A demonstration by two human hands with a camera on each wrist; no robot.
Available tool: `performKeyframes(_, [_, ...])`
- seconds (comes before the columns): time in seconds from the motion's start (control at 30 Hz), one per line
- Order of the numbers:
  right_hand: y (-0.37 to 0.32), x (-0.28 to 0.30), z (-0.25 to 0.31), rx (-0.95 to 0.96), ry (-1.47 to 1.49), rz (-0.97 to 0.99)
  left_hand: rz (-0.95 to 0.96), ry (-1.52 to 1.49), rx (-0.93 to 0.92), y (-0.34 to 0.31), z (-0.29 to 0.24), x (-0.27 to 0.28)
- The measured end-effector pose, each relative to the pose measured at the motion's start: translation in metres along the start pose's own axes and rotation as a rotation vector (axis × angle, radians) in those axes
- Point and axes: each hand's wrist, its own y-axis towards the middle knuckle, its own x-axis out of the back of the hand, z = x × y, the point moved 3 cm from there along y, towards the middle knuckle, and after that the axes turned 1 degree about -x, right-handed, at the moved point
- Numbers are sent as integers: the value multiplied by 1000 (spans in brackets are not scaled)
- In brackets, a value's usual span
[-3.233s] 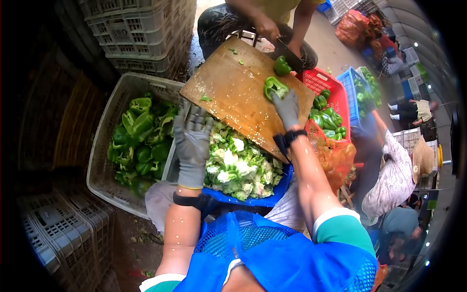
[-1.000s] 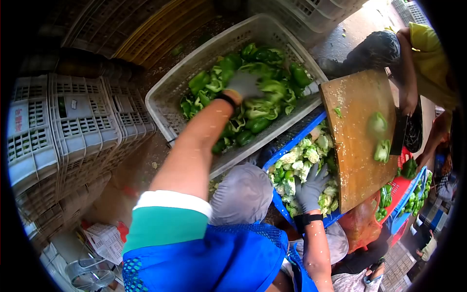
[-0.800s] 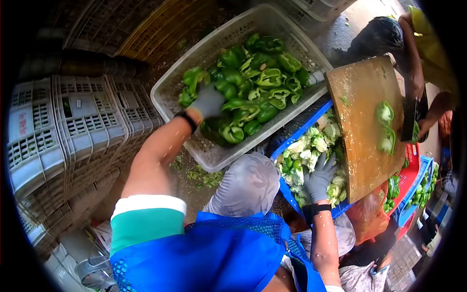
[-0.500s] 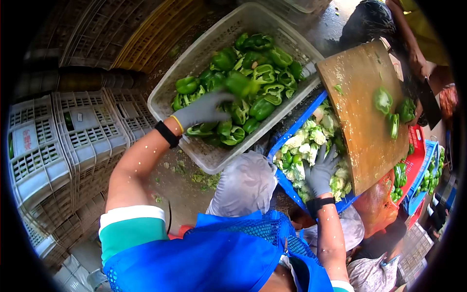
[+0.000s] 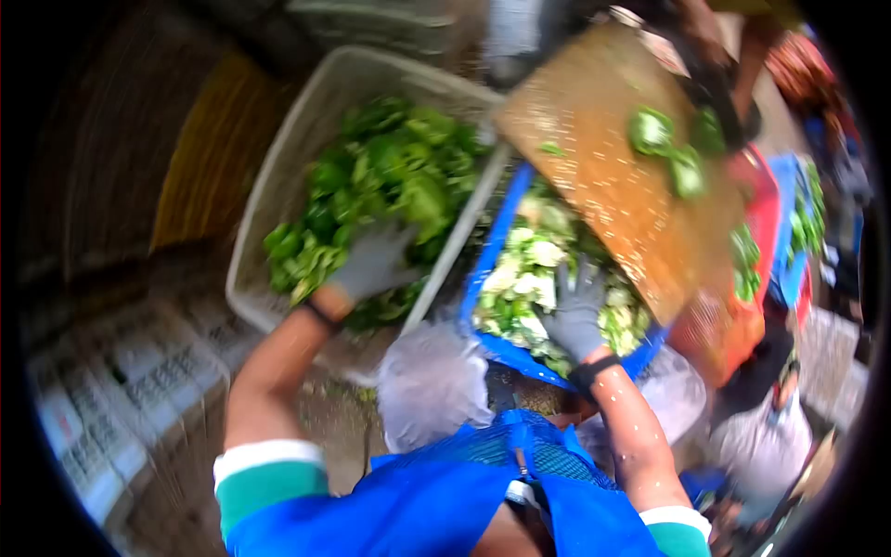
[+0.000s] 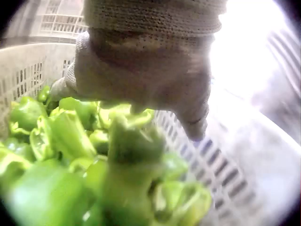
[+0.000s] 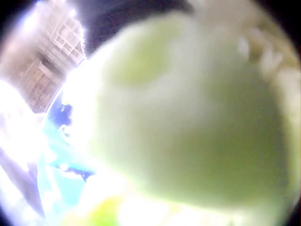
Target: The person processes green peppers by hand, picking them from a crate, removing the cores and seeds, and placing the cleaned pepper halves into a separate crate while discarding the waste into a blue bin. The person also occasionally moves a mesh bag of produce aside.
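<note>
In the head view my gloved left hand [image 5: 376,262] lies over cut green peppers [image 5: 379,167] in the grey crate [image 5: 263,200], fingers extended. The left wrist view shows that hand [image 6: 141,77] above the peppers [image 6: 68,134], thumb and fingers spread apart, near the crate's slotted wall [image 6: 221,165]. My gloved right hand [image 5: 577,316] rests, fingers spread, on pale green and white pepper cores [image 5: 520,269] in the blue crate [image 5: 492,237]. A blurred pale green piece [image 7: 188,117] fills most of the right wrist view and the hand's fingers cannot be made out there.
A wooden board [image 5: 594,121] overlaps the blue crate's far side, with cut peppers [image 5: 652,132] on it. Another person's arm [image 5: 705,32] is beyond it. A red crate [image 5: 763,209] and an orange net bag [image 5: 724,339] stand to the right; white crates [image 5: 139,390] at left.
Since half a second ago, the head view has turned and blurred. My left hand has moved from the crate's near edge further over the peppers. My right hand stays on the pale pieces.
</note>
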Motion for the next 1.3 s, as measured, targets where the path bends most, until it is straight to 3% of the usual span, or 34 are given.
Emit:
performKeyframes(0.07, [-1,10,-3,9,72,35,64,300,34,-33,0,3])
performKeyframes(0.13, [-6,13,-5,-27,77,62,380,441,175,-57,20,-25])
performKeyframes(0.2, [-3,5,-7,-14,72,74,419,453,173,-50,52,-47])
performKeyframes(0.3, [-8,15,-10,46,73,127,426,500,226,-21,50,-55])
performKeyframes(0.4, [-15,51,-28,224,239,195,401,442,264,-24,45,-58])
performKeyframes(0.43, [-14,79,-36,283,481,171,388,409,250,-25,49,-59])
performKeyframes(0.5, [1,113,-57,23,634,4,312,127,255,-30,63,-60])
performKeyframes(0.53, [11,116,-75,-25,607,-405,262,42,248,-32,68,-62])
performKeyframes(0.57, [26,121,-96,-87,624,-581,135,169,232,-29,45,-56])
performKeyframes(0.63, [66,115,-145,-371,788,-703,-172,523,254,-25,-10,-43])
performKeyframes(0.67, [79,113,-160,-582,827,-706,-139,459,174,-20,-10,-51])
performKeyframes(0.77, [104,121,-165,-880,1004,-800,7,319,12,-20,19,-78])
performKeyframes(0.83, [129,118,-173,-933,958,-661,130,211,-80,-23,27,-96])
performKeyframes(0.87, [138,117,-171,-928,797,-657,193,158,-119,-27,32,-99])
performKeyframes(0.9, [139,118,-165,-931,741,-713,291,62,-28,-23,24,-81])
performKeyframes(0.97, [147,113,-170,-687,827,-709,479,-131,151,-13,-10,-30])
performKeyframes(1.0, [146,111,-172,-613,812,-684,341,-27,57,-6,41,-53])
performKeyframes(1.03, [141,106,-169,-538,791,-660,318,-166,127,-2,26,-34])
performKeyframes(1.1, [120,91,-154,-410,878,-723,252,-463,228,19,-47,37])
performKeyframes(1.2, [58,101,-90,-77,1219,-560,90,-1090,229,45,-145,76])
performKeyframes(1.3, [7,126,-27,255,1431,-442,237,-1520,88,39,-229,91])
